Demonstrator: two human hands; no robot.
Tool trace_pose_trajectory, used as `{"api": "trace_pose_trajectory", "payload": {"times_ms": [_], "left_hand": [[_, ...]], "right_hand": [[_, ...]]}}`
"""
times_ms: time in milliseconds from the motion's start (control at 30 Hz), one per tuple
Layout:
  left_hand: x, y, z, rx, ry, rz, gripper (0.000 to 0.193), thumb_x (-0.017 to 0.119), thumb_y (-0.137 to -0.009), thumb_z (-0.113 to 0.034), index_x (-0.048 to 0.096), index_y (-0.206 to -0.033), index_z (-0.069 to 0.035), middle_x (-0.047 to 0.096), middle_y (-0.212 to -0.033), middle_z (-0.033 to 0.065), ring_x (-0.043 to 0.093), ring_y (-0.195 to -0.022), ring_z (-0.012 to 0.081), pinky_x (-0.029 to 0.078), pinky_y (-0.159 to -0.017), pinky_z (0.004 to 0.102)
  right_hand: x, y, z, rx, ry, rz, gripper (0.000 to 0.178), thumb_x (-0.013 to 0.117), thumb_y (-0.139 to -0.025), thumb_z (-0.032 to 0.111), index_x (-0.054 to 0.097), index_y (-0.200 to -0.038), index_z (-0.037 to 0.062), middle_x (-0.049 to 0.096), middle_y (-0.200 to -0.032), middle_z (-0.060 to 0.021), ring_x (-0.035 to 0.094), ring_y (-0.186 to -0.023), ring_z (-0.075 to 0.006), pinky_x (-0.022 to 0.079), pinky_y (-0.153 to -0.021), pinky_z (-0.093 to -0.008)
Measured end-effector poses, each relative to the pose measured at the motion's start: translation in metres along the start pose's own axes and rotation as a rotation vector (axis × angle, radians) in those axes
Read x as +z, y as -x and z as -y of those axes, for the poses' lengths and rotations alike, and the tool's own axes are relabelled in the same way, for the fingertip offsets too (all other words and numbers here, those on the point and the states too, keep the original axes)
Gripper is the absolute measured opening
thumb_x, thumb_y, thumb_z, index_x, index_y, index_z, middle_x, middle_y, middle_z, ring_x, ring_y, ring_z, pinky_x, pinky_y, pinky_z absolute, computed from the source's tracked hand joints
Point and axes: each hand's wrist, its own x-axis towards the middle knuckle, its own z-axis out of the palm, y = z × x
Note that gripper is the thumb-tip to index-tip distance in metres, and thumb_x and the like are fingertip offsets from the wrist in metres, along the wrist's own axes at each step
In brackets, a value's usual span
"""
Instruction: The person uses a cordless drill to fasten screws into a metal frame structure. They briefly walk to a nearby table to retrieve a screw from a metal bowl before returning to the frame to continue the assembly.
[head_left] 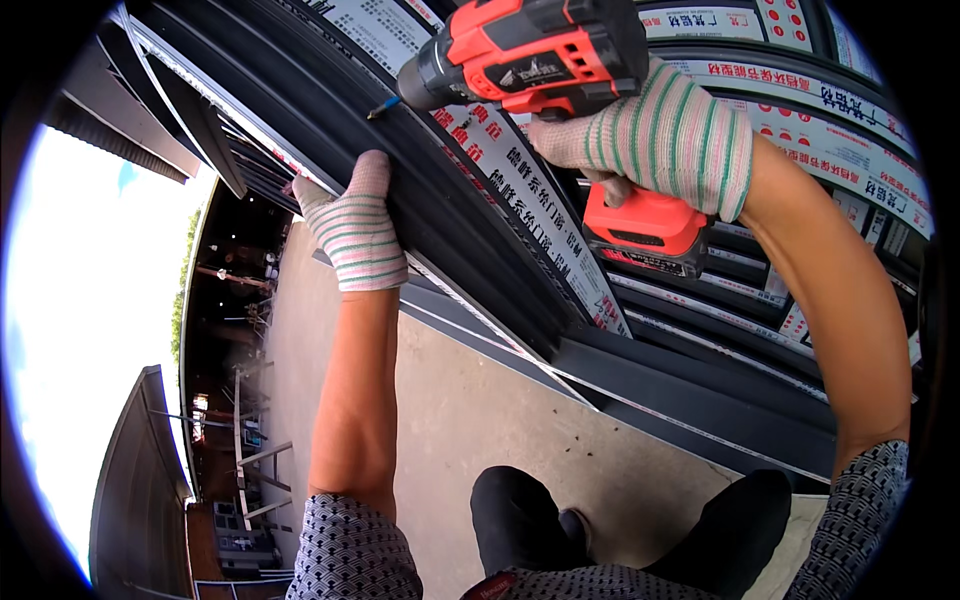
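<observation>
Right hand (665, 135), in a striped knit glove, is wrapping its fingers tight around the grip of a red and black drill (540, 60), holding it up with the bit tip hovering just off the dark metal frame (470, 250) that is slanting across the view. Left hand (350, 230), gloved the same, is lying flat with fingers together against the frame's edge, steadying it just below the bit. Judging by this, the person is lining up a screw point, and the next move is calling for the bit to be pressed squarely onto the frame.
</observation>
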Motion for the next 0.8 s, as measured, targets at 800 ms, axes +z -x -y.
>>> {"api": "trace_pose_trajectory", "payload": {"times_ms": [800], "left_hand": [[-0.003, 0.003, -0.006, -0.015, 0.025, 0.024, 0.048, 0.075, -0.079, -0.002, 0.054, -0.122, 0.000, 0.066, -0.101, 0.0106, 0.066, -0.082, 0.0214, 0.059, -0.076, 0.0346]], "right_hand": [[0.005, -0.007, 0.001, -0.103, 0.084, -0.039, 0.026, 0.078, -0.085, 0.032, 0.070, -0.094, 0.0090, 0.061, -0.068, 0.0004, 0.057, -0.056, -0.0098, 0.051, -0.052, -0.0270]]}}
